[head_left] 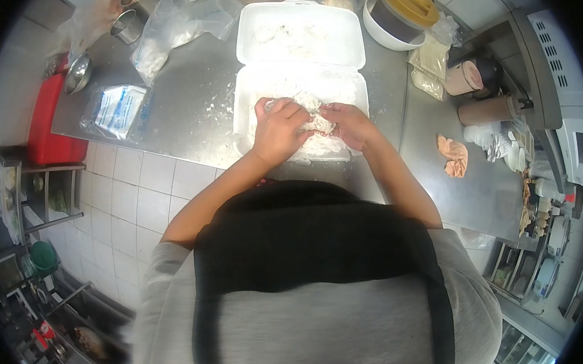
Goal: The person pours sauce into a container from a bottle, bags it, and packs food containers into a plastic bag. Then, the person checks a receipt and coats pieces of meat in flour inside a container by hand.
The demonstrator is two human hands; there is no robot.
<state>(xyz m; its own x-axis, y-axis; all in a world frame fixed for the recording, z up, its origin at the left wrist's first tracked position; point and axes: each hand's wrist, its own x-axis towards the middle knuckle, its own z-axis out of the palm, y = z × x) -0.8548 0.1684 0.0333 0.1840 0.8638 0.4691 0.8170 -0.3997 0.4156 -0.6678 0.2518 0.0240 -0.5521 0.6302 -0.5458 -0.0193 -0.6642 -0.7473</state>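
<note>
A white foam box [240, 128] lies with its lid [298, 20] folded open on the steel table, white flour inside both halves. Over the lower half, my left hand [280, 130] has its fingers curled on a flour-coated lump [315, 118]. From the other side, my right hand [348, 125] grips the same lump, its thumb and fingers bent inward. The lump looks pale and crumbly with flour; what lies under the coating cannot be made out. Loose flour [319, 146] covers the box floor just below the hands.
Left on the steel table [192, 114] are a blue-printed plastic packet [120, 111], a bag of white powder [154, 56], a metal bowl [78, 73] and a metal cup [127, 26]. A yellow-lidded container [409, 3] sits in a white bowl [386, 33] at back right. A peach cloth [452, 156] lies right.
</note>
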